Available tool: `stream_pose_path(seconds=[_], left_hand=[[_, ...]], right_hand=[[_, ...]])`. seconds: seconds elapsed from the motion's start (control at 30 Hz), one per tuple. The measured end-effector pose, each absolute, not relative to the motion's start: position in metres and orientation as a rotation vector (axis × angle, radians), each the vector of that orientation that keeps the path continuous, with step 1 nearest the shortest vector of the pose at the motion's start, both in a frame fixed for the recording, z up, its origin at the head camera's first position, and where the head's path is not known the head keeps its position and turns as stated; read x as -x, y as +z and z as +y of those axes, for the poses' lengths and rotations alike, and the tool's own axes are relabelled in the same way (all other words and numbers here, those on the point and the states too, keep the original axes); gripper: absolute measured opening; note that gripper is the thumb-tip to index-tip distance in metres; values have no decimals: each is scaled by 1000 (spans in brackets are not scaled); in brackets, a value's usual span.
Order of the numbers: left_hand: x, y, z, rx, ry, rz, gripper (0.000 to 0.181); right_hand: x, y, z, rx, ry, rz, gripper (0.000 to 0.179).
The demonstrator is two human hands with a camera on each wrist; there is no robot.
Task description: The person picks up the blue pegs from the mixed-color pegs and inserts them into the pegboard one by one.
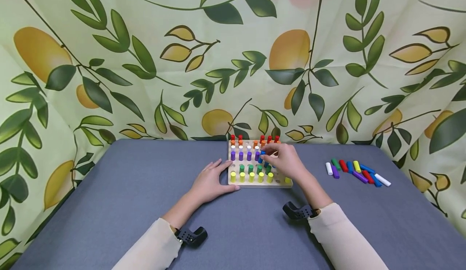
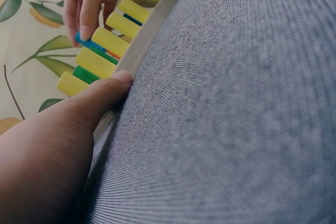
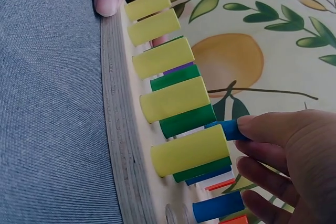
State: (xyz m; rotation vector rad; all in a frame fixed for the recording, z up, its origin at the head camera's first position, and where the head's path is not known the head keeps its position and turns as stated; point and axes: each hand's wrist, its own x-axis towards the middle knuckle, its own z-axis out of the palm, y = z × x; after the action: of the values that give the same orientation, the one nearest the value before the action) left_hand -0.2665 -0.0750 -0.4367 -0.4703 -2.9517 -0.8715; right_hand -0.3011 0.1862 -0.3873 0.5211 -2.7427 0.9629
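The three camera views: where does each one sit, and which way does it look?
Head: worn on the head, facing forward and down at the pegboard; left hand, right hand and sleeves show.
Left wrist: on that wrist, facing the pegboard's near edge; left thumb and right hand show.
Right wrist: on that wrist, facing the right hand pinching a blue peg; left thumb shows at top.
Both wrist views share the yellow pegs.

The left hand [image 1: 209, 184] lay with its thumb [image 2: 105, 95] spread apart from its fingers [image 1: 215, 166], the wrist behind them. The right hand [image 1: 287, 160] pinched between thumb and fingers, its wrist behind the fingertips.
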Motion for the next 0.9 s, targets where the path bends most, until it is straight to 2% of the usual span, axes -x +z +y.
stream_pose_path(seconds=[0.6,0.9], left_hand=[[268,-438,-74,463,-868,-2962,85],[267,-437,-74,464,-873,-2956,85]], right_hand=[[300,-397,184,-605,971,-2799,19],[300,-396,179,-594,838,-2833,15]])
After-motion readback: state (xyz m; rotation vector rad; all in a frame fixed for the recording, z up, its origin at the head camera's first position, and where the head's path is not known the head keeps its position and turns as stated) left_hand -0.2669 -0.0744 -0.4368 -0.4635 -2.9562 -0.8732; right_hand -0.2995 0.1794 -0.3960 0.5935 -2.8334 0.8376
